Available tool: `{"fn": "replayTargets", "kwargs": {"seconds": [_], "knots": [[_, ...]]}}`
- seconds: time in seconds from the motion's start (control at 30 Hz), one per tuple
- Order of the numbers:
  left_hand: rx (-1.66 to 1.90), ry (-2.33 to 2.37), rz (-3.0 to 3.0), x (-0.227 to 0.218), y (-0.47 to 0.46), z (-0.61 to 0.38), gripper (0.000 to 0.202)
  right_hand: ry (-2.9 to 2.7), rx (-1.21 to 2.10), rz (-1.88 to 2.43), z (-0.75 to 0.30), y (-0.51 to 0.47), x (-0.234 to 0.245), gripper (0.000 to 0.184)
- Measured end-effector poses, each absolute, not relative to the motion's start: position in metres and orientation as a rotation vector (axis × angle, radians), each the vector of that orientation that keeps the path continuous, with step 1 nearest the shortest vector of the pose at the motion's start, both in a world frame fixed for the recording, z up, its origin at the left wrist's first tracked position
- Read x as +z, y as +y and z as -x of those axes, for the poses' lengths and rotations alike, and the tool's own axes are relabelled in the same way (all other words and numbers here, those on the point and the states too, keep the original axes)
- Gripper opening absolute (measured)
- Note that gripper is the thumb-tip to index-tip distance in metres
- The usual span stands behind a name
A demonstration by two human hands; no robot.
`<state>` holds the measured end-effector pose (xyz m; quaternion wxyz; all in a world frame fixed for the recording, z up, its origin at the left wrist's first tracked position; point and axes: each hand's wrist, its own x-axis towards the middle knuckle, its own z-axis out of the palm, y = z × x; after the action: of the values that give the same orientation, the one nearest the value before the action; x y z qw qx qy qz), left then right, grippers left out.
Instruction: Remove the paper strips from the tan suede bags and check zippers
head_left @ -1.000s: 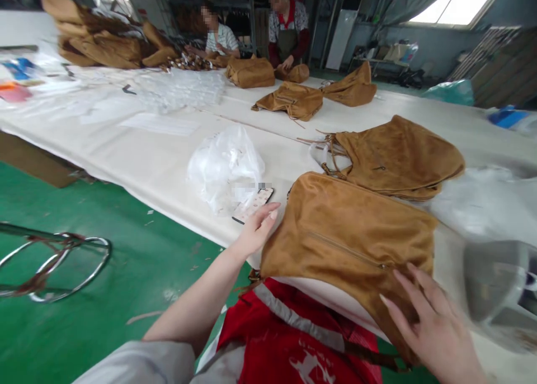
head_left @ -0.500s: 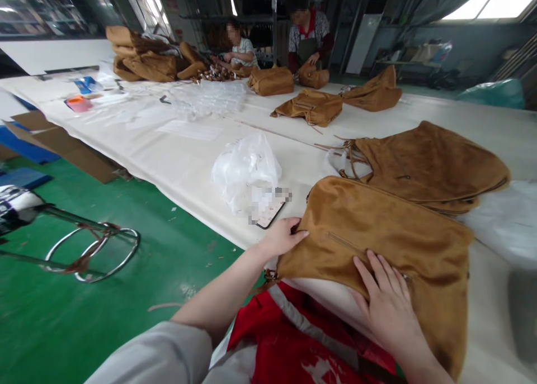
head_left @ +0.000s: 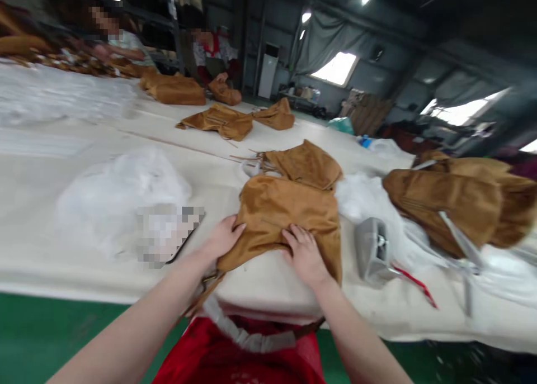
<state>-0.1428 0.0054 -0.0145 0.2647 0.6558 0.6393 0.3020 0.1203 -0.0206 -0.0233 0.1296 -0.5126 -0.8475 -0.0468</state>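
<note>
On the table (head_left: 210, 183), R hand (head_left: 304, 254) has moved in along the brown bag (head_left: 289, 200), L hand (head_left: 224, 237) at its left edge (can't tell if either grips), so both prob. steady it.

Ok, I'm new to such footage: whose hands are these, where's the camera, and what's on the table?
No machine here, just a person working bare-handed. The camera is worn on that person's head, looking forward and down. The left hand touches the left edge of a brown bag lying on the pale table; the right hand rests on the bag's lower part. Beyond it lies another brown bag, with a white plastic bundle to the left and a grey box-like object to the right.
</note>
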Motion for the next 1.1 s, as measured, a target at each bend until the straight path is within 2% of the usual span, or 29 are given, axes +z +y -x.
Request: {"fn": "replayTargets", "kwargs": {"seconds": [0.07,0.17,0.33,0.47,0.57,0.8,0.93,1.03,1.1], "knots": [[0.833,1.755,-1.754,-0.025,0.003,0.148,0.034,-2.461,-0.112,1.509,-0.117,-0.033,-0.029,0.057],[0.747,1.832,-1.724,-0.034,0.003,0.154,0.039,-2.397,0.023,1.521,-0.115,-0.052,-0.034,0.061],[0.685,1.839,-1.656,-0.028,0.000,0.157,0.046,-2.265,0.148,1.402,-0.131,-0.073,-0.009,0.044],[0.693,1.817,-1.631,-0.019,-0.005,0.157,0.045,-1.956,-0.062,1.377,-0.186,-0.074,0.018,0.029],[0.715,1.817,-1.612,-0.013,-0.007,0.156,0.042,-1.685,-0.262,1.540,-0.249,-0.065,0.027,0.024],[0.767,1.820,-1.577,-0.009,-0.008,0.154,0.043,-1.320,-0.443,2.016,-0.382,-0.038,0.028,0.037],[0.777,1.819,-1.553,-0.009,-0.008,0.152,0.042,-1.244,-0.421,2.256,-0.439,-0.019,0.023,0.034],[0.821,1.854,-1.527,-0.010,-0.007,0.150,0.040,-1.362,-0.328,2.346,-0.467,0.002,0.017,0.022],[0.825,1.843,-1.539,-0.011,-0.007,0.150,0.040,-1.484,-0.269,2.355,-0.476,0.019,0.012,0.021]]}}
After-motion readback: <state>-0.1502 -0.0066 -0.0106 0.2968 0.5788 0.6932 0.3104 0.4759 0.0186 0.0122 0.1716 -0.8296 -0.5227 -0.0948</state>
